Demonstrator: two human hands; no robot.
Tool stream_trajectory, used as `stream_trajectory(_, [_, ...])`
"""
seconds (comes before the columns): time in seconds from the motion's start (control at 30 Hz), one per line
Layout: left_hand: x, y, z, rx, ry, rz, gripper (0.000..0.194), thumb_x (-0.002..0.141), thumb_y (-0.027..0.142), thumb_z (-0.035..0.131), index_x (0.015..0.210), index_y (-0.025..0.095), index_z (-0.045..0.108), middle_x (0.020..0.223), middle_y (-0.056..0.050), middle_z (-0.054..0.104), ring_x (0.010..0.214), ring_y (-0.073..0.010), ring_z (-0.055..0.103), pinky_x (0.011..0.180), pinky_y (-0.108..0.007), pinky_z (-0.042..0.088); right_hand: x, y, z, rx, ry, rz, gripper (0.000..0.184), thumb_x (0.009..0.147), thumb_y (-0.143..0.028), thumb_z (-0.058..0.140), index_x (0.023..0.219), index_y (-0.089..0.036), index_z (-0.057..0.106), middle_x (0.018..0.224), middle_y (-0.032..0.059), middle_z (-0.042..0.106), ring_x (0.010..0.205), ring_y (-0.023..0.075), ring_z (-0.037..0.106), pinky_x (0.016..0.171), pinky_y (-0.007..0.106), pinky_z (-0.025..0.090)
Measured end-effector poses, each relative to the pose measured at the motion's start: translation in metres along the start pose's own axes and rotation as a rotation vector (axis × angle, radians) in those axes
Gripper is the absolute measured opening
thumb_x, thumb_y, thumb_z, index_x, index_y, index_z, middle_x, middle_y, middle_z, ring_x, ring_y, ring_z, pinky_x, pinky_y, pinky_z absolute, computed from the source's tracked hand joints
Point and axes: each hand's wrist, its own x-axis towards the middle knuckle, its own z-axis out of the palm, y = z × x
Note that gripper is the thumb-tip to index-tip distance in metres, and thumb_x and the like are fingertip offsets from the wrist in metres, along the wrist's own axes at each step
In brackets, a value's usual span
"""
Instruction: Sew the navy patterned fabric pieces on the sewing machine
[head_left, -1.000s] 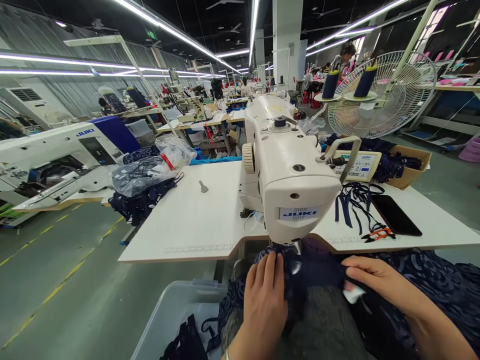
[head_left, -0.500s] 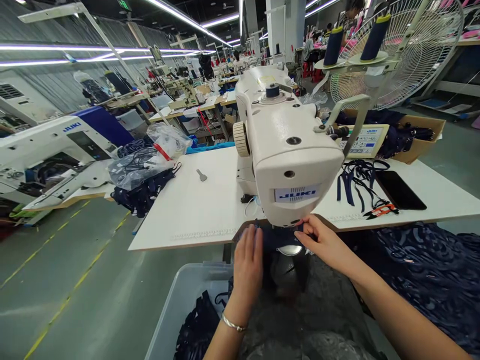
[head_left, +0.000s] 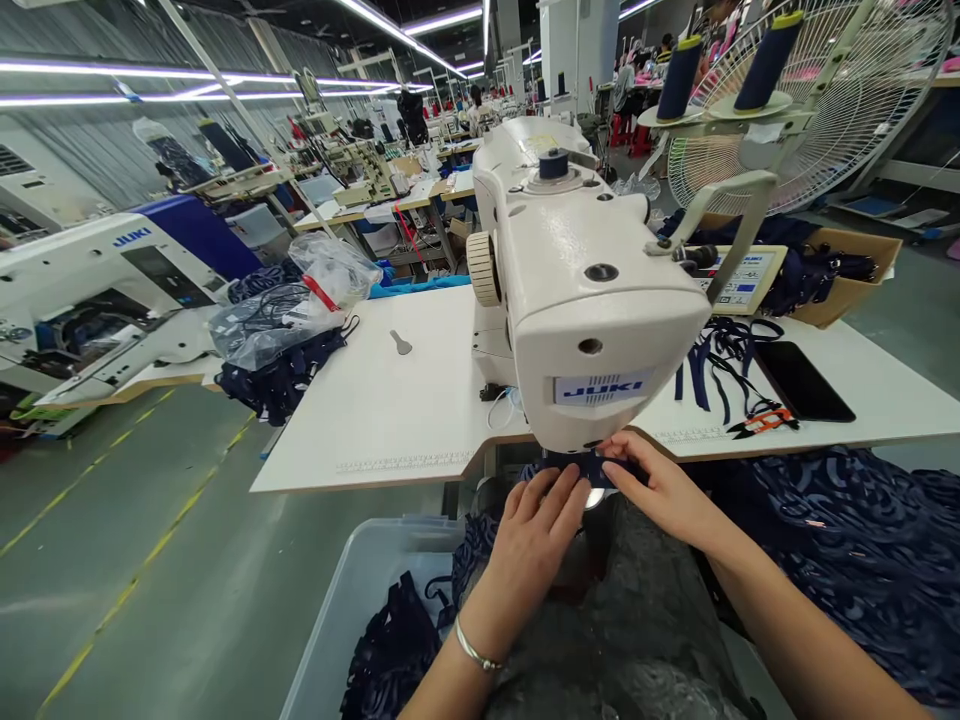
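A white JUKI sewing machine (head_left: 600, 300) stands in front of me. Under its head lies a strip of navy fabric (head_left: 592, 467), held by both hands. My left hand (head_left: 536, 530), with a silver bangle on the wrist, has its fingers closed together over the strip's front edge. Thumb and fingers of my right hand (head_left: 660, 490) pinch the strip just right of the machine head. The needle area is mostly hidden behind head and fingers. More patterned navy fabric (head_left: 480, 555) hangs down left of my left hand.
A clear plastic bin (head_left: 330, 590) with navy pieces is at lower left. On the white table (head_left: 390, 410) lie a small grey metal piece (head_left: 400, 343), navy straps (head_left: 701, 375), orange thread snips (head_left: 761, 422) and a black phone (head_left: 804, 382). Patterned navy fabric (head_left: 855, 540) spreads at right.
My right hand has moved left and up to the machine head with the fabric. My left hand lifted away, then came back right onto the strip. The view tilted down.
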Motion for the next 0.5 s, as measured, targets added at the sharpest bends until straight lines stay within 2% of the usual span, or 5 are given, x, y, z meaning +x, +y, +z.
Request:
stream_trajectory(0.1, [-0.001,0.001,0.001,0.003,-0.004,-0.007,0.044,0.097,0.012,0.042,0.139,0.023,0.048,0.137,-0.005,0.057,0.126,-0.0185,0.049,0.1,-0.034,0.041,0.003,-0.002,-0.001,0.011,-0.045,0.014,0.029,0.095,-0.042,0.05,0.118,-0.026,0.053,0.102,0.005,0.059,0.098,0.0217,0.058,0.081,0.034,0.051])
stream_trajectory(0.23, [-0.001,0.002,0.002,-0.038,0.046,-0.009,0.037,0.095,0.011,0.045,0.128,0.024,0.058,0.138,-0.005,0.056,0.134,-0.0187,0.042,0.105,-0.036,0.034,0.007,-0.007,-0.001,-0.072,-0.033,-0.025,0.027,0.095,-0.036,0.05,0.12,-0.026,0.053,0.097,0.005,0.056,0.091,0.0212,0.057,0.074,0.032,0.052])
stream_trajectory(0.37, [0.0,0.006,-0.001,0.012,0.045,-0.034,0.034,0.097,0.011,0.043,0.124,0.023,0.059,0.141,-0.006,0.054,0.136,-0.0196,0.041,0.106,-0.04,0.03,0.009,-0.006,0.001,-0.131,0.0,-0.12,0.03,0.095,-0.036,0.049,0.122,-0.027,0.056,0.114,0.0096,0.053,0.1,0.0237,0.057,0.08,0.035,0.054])
stream_trajectory(0.5, [-0.003,0.009,0.001,0.073,0.053,-0.082,0.039,0.097,0.012,0.045,0.131,0.028,0.055,0.14,-0.006,0.054,0.136,-0.0203,0.043,0.108,-0.04,0.026,0.013,-0.006,0.003,-0.112,-0.032,-0.096,0.033,0.098,-0.042,0.043,0.125,-0.03,0.059,0.136,0.01,0.045,0.12,0.0276,0.052,0.085,0.036,0.056])
